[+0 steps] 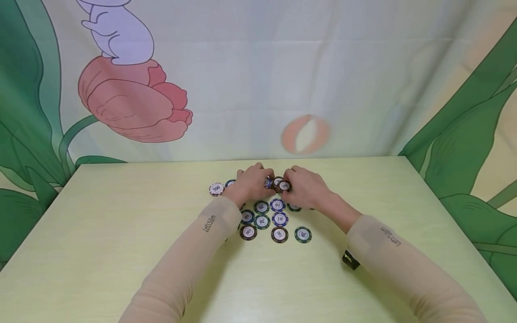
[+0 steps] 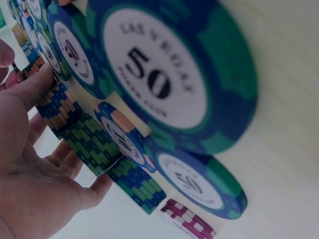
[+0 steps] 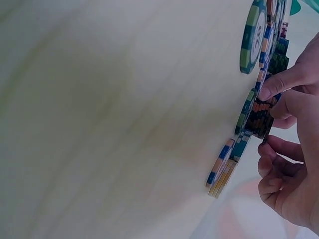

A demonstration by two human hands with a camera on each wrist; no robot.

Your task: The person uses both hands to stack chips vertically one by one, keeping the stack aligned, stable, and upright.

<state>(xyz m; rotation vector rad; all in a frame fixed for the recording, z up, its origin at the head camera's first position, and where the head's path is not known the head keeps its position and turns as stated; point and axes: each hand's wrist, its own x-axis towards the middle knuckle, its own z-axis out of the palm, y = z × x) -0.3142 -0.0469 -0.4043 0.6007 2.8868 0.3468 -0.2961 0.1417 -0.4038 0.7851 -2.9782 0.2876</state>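
Note:
My left hand [image 1: 252, 181] reaches round a row of stacked poker chips at the table's far side. Its thumb lies at the front of the blue-and-orange stack [image 2: 59, 105], with fingers behind the row. The green stack [image 2: 89, 143] and the blue-green stack [image 2: 137, 185] stand alongside. My right hand [image 1: 304, 186] grips the brown-and-orange stack [image 3: 260, 119] between thumb and index finger, while its other fingers curl loosely. A brown chip [image 1: 284, 186] shows its face at the right fingertips. Both hands nearly meet and partly hide the stacks.
Loose chips lie flat before the hands, among them a blue chip [image 1: 280, 219], a brown chip [image 1: 279, 234] and a green chip [image 1: 303, 234]. A white-faced chip [image 1: 216, 189] lies left. A small black object [image 1: 350, 259] is partly under the right sleeve. A printed curtain [image 1: 242, 89] hangs behind.

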